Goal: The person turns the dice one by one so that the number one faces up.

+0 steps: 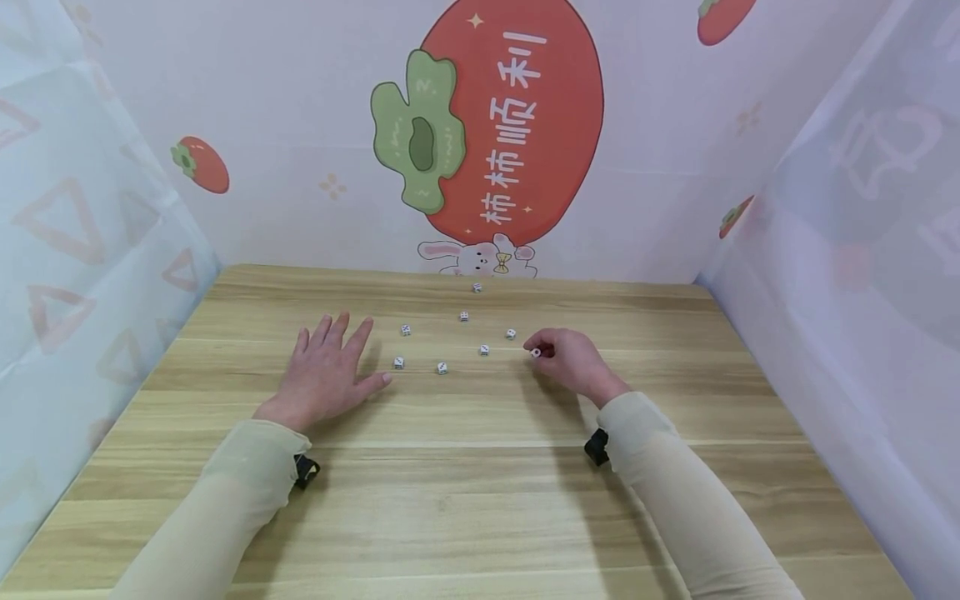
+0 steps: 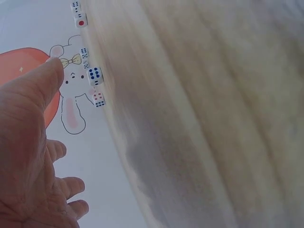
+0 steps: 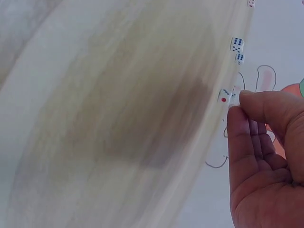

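Observation:
Several small white dice are spread over the wooden table's back half. My right hand (image 1: 572, 360) pinches one die (image 1: 536, 352) between thumb and fingertips, at the right side of the group. Just beyond it lies another die (image 1: 511, 333), and to its left a further die (image 1: 483, 350). In the right wrist view, thumb and index finger meet, largely hiding the held die. My left hand (image 1: 324, 373) is spread with fingers extended, left of the dice, holding nothing. Nearest to it are a front die (image 1: 399, 363) and one behind (image 1: 406, 330).
A die (image 1: 442, 368) lies at the front middle, with two more, one die (image 1: 463, 317) and a far die (image 1: 477, 287), toward the back edge. Behind the wooden table (image 1: 450, 508) stands a printed backdrop (image 1: 300, 100) with a large red persimmon; printed cloth hangs along both sides.

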A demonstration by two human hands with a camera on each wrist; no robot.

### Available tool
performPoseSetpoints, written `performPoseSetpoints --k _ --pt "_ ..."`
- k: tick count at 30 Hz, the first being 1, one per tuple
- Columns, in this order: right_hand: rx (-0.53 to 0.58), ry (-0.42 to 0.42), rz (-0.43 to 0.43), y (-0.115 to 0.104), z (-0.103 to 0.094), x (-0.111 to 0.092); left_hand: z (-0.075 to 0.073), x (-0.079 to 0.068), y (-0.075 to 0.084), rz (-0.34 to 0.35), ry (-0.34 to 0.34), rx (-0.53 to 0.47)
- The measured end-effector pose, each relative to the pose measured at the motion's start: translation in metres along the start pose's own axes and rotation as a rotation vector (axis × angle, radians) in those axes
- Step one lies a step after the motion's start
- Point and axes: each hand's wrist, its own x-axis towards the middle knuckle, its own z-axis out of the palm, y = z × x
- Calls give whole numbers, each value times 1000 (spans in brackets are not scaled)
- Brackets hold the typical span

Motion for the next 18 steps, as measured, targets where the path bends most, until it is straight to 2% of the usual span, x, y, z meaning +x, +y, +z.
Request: performPoseSetpoints --k 6,12,18 --pt "18 0 40 3 -10 -2 2 0 0 8 -7 -18" --pt "-11 33 39 12 -16 1 3 0 0 14 -1 -15" --pt "-45 64 92 21 -23 5 2 0 1 18 -12 -15"
